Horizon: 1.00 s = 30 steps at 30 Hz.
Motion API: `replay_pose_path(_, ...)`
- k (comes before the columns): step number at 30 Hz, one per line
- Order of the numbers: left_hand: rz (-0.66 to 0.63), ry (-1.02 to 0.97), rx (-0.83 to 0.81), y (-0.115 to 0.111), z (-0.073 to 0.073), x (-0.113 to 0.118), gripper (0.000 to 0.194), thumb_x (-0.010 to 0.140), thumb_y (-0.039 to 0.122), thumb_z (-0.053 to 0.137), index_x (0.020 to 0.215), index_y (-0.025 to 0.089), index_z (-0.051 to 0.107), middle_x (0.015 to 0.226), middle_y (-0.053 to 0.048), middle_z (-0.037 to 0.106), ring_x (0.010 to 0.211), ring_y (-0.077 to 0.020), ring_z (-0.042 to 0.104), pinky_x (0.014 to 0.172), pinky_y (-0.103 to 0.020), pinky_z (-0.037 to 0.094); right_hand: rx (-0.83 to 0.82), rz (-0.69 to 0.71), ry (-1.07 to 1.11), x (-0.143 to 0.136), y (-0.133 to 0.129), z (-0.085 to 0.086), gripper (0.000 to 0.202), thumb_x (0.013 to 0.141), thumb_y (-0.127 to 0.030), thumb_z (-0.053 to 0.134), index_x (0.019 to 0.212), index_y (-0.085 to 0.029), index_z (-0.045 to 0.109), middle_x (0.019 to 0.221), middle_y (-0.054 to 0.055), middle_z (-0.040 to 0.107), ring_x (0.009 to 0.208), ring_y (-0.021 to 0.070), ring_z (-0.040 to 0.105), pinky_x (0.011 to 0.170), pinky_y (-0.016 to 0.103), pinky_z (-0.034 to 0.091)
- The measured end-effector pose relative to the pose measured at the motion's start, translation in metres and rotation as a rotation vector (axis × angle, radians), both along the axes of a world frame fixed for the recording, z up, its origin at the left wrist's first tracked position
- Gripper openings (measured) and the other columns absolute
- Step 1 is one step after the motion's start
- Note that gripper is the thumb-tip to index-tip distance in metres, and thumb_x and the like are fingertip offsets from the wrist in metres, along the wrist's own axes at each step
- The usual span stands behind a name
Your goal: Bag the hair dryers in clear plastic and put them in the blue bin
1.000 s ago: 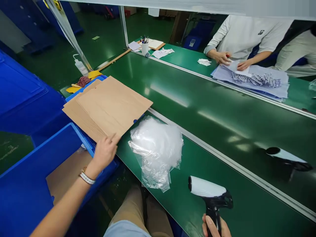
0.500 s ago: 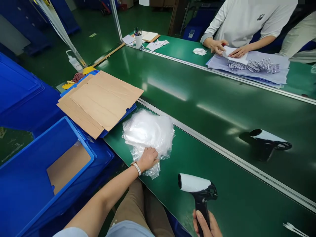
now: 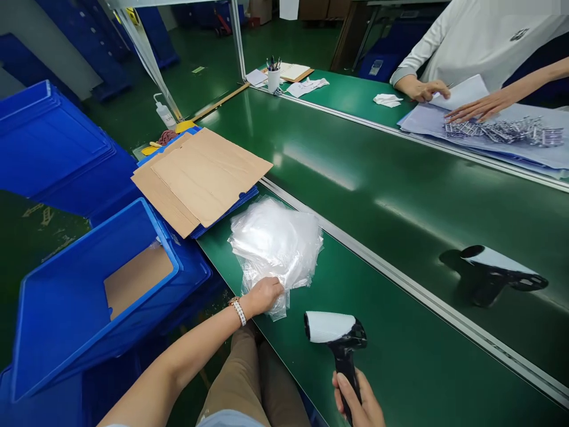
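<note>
A loose pile of clear plastic bags [image 3: 275,243] lies on the green table's near strip. My left hand [image 3: 263,295], a bracelet on its wrist, pinches the pile's near edge. My right hand [image 3: 359,402] grips the black handle of a white-and-black hair dryer [image 3: 334,330], held upright just right of the bags with its nozzle pointing left toward my left hand.
Brown cardboard sheets [image 3: 202,175] lie on a blue tray left of the bags. An open blue crate [image 3: 93,290] stands lower left. A second dryer [image 3: 498,270] lies on the conveyor belt [image 3: 355,166]. Across it, another person's hands [image 3: 448,98] handle paper and metal parts [image 3: 502,129].
My left hand left the cardboard sheets and came down onto the near edge of the bag pile. The dryer in my right hand stays upright and has shifted a little left.
</note>
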<state>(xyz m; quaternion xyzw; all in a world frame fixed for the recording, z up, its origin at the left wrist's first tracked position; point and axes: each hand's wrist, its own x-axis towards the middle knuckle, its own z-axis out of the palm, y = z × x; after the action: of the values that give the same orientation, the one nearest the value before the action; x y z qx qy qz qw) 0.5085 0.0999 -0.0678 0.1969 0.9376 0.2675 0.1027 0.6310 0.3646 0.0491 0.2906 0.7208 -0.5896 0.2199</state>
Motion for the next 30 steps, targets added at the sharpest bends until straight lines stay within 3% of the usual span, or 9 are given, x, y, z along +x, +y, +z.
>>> replay_pose_path(4,0.054,-0.06,0.038,0.02,-0.002,0.008,0.018,0.095,0.013,0.05,0.086,0.016,0.065,0.086,-0.007,0.064,0.083,-0.0195,0.059,0.077,-0.032,0.046,-0.053,0.101,0.001,-0.014,0.0,-0.007,0.064,0.073,-0.084,0.064,0.09,-0.022,0.058,0.055,-0.004,0.049,0.055,0.0152,0.044,0.053,0.03,0.034)
replay_pose_path(6,0.093,-0.077,0.043,0.026,-0.002,0.012,0.009,0.095,0.022,0.058,0.091,0.017,0.065,0.09,-0.008,0.065,0.089,-0.0216,0.06,0.081,-0.034,0.046,-0.07,0.134,-0.026,-0.021,0.002,-0.011,0.07,0.068,-0.088,0.064,0.088,-0.022,0.058,0.055,-0.004,0.05,0.054,0.0157,0.045,0.053,0.031,0.035)
replay_pose_path(9,0.115,-0.083,0.043,0.029,0.001,0.02,0.027,0.088,0.039,0.072,0.099,0.017,0.062,0.102,-0.011,0.063,0.1,-0.027,0.058,0.087,-0.04,0.046,-0.061,0.106,-0.017,-0.025,0.008,-0.016,0.071,0.067,-0.09,0.063,0.086,-0.022,0.058,0.055,-0.003,0.051,0.054,0.0158,0.046,0.053,0.031,0.036)
replay_pose_path(11,0.091,-0.087,0.044,0.028,0.004,0.024,0.023,0.09,0.038,0.068,0.099,0.018,0.061,0.106,-0.012,0.063,0.103,-0.0287,0.056,0.09,-0.043,0.045,-0.053,0.087,-0.016,-0.022,0.012,-0.017,0.07,0.068,-0.089,0.064,0.086,-0.022,0.058,0.056,-0.002,0.052,0.055,0.0159,0.046,0.054,0.031,0.036)
replay_pose_path(13,0.054,-0.103,0.048,0.026,0.005,0.023,0.014,0.095,0.031,0.059,0.092,0.017,0.062,0.101,-0.012,0.063,0.1,-0.0278,0.057,0.089,-0.043,0.045,-0.055,0.082,-0.026,-0.016,0.017,-0.017,0.067,0.07,-0.087,0.064,0.087,-0.022,0.058,0.057,-0.002,0.052,0.056,0.016,0.047,0.054,0.031,0.037)
replay_pose_path(19,-0.021,-0.199,0.123,0.019,0.002,0.005,0.028,0.097,0.024,0.052,0.073,0.017,0.063,0.079,-0.006,0.064,0.08,-0.0194,0.06,0.082,-0.033,0.048,-0.032,0.061,0.008,-0.007,0.022,-0.02,0.061,0.076,-0.082,0.064,0.087,-0.022,0.058,0.057,-0.004,0.051,0.056,0.0149,0.045,0.054,0.029,0.036)
replay_pose_path(23,0.055,-0.25,0.151,0.022,0.0,0.001,0.017,0.088,0.013,0.057,0.075,0.018,0.067,0.08,-0.003,0.066,0.077,-0.0167,0.061,0.076,-0.029,0.048,-0.058,0.114,-0.007,-0.017,0.011,-0.025,0.068,0.069,-0.086,0.065,0.088,-0.022,0.058,0.056,-0.003,0.052,0.056,0.0158,0.046,0.054,0.03,0.036)
replay_pose_path(27,0.168,-0.261,0.144,0.031,0.0,0.003,0.018,0.085,0.021,0.068,0.069,0.017,0.06,0.076,-0.003,0.062,0.075,-0.0169,0.059,0.071,-0.028,0.047,-0.065,0.102,0.011,-0.027,-0.001,-0.031,0.07,0.066,-0.088,0.065,0.087,-0.022,0.058,0.055,-0.003,0.052,0.056,0.0158,0.046,0.053,0.03,0.035)
replay_pose_path(30,0.194,-0.242,0.152,0.034,0.001,0.003,0.028,0.092,0.026,0.062,0.066,0.018,0.054,0.073,-0.003,0.058,0.075,-0.0171,0.056,0.073,-0.03,0.047,-0.081,0.091,0.018,-0.029,-0.005,-0.034,0.07,0.067,-0.088,0.065,0.087,-0.021,0.057,0.055,-0.004,0.052,0.056,0.0152,0.045,0.053,0.029,0.035)
